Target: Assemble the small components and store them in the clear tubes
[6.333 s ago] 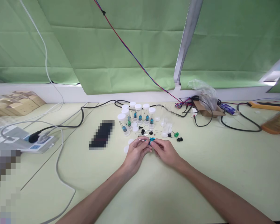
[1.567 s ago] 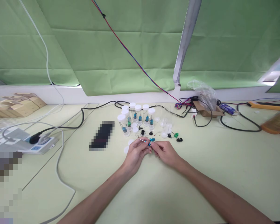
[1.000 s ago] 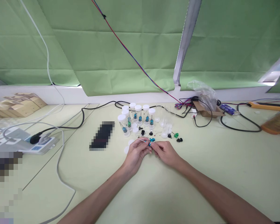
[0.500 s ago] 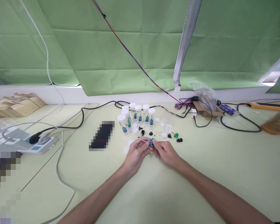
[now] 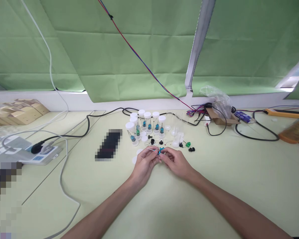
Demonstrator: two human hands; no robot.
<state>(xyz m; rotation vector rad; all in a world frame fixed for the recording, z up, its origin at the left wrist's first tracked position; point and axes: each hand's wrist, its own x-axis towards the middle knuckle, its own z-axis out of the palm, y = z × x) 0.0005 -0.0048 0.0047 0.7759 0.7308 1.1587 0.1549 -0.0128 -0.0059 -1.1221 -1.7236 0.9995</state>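
Between my fingertips is a small shiny blue part point(image 5: 161, 150) with a thin metal rod point(image 5: 150, 149) sticking out to the left. My left hand point(image 5: 146, 163) pinches it from the left, thumb on top. From the right, my right hand point(image 5: 175, 160) closes its thumb and fingers on the same part. Most of the part is hidden by the fingers. Just beyond lie small black pieces point(image 5: 161, 142) and a green piece point(image 5: 188, 144). Several clear tubes with white caps point(image 5: 161, 118) stand behind, holding similar blue or green parts on rods.
Uncapped clear tubes point(image 5: 174, 129) stand right of the capped ones. White discs point(image 5: 135, 160) lie by my left hand. A blurred dark object point(image 5: 109, 145) is to the left, beyond it a power strip point(image 5: 43, 156). Cables and a cardboard box point(image 5: 223, 120) sit at the back right.
My right thumb and fingers have shifted slightly on the blue part, which has turned a little and is more covered. My left hand stays nearly in place.
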